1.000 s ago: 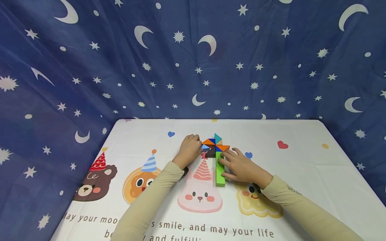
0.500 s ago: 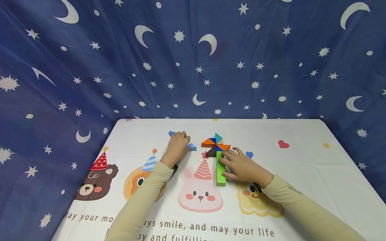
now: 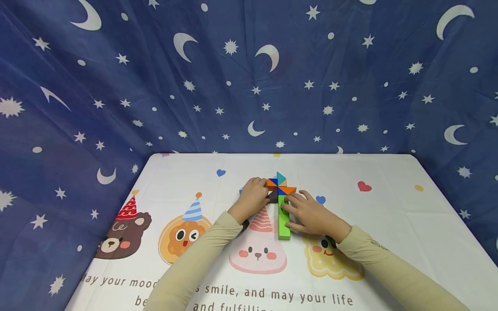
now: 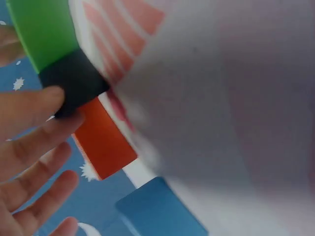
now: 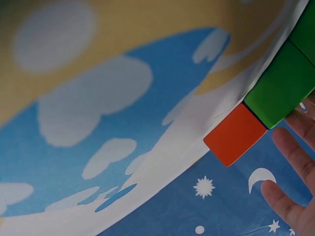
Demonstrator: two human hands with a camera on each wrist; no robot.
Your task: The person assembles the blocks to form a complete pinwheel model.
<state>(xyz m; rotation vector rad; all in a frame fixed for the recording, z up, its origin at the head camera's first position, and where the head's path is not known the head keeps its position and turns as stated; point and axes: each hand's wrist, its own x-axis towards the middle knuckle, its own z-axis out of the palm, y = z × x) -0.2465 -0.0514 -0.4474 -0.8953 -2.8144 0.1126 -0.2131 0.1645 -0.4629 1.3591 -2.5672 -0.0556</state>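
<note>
Small triangular blocks, among them a teal block (image 3: 281, 177), orange block (image 3: 287, 190) and dark brown block (image 3: 273, 197), lie together in a pinwheel shape on the cloth. Below them, green blocks (image 3: 284, 227) run end to end like a stick. My left hand (image 3: 252, 198) is at the pinwheel's left side; in the left wrist view its thumb touches the dark block and another fingertip lies at the orange block (image 4: 106, 140) beside it. My right hand (image 3: 313, 216) has its fingertips along the green blocks' right side. A blue block (image 4: 161, 210) lies apart, mostly hidden behind the left hand in the head view.
The white printed tablecloth (image 3: 397, 242) shows cartoon faces, hearts and lettering. A dark blue curtain (image 3: 218, 95) with moons and stars stands behind the table and along its sides.
My left hand first shifts left with the blue block, then returns right to the pinwheel, leaving that block behind. The right hand stays at the green blocks.
</note>
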